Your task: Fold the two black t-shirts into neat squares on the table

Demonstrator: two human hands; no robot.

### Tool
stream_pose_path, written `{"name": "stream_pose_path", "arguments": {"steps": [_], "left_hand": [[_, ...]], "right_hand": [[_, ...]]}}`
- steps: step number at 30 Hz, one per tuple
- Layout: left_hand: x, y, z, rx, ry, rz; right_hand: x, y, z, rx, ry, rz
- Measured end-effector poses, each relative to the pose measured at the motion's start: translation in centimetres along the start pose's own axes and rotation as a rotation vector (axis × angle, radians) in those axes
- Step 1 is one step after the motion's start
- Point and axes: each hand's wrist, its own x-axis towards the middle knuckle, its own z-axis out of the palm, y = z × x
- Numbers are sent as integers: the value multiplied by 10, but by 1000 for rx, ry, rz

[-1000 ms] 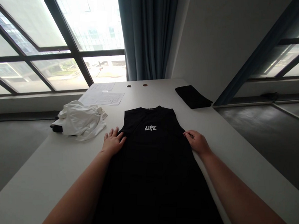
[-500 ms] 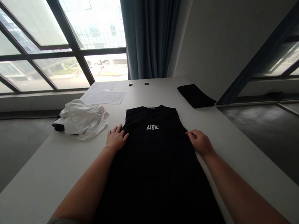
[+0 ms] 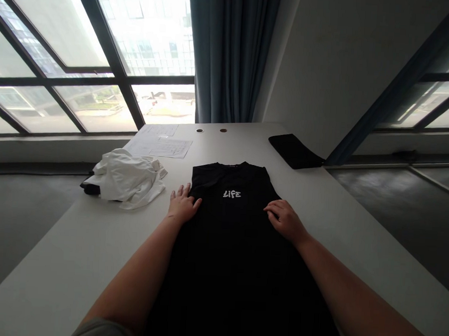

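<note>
Right hand point(image 3: 285, 220) slid inward from edge of black "Life" shirt point(image 3: 228, 248) onto its front; fingers point(image 3: 272, 208) curled, can't tell if pinching fabric. Left hand point(image 3: 183, 204) splayed over left edge. Shirt's flat on white surface point(image 3: 91, 261), between crumpled white garment point(image 3: 126, 178) and, farther right, folded black cloth point(image 3: 296, 152).

1 black shirt point(image 3: 231, 258). Left hand point(image 3: 184, 207) + right hand point(image 3: 285, 221) = 2, one per shirt side. Left of shirt: 1 white cloth heap point(image 3: 128, 178). Beyond shirt: 2 round holes point(image 3: 223, 130), 1 folded black cloth point(image 3: 295, 151), probably 2 paper sheets point(image 3: 171, 148).
</note>
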Motion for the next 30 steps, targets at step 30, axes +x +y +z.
{"name": "stream_pose_path", "arguments": {"steps": [30], "left_hand": [[-2, -3, -1, 7, 26, 314]], "right_hand": [[-4, -3, -5, 62, 13, -64]]}}
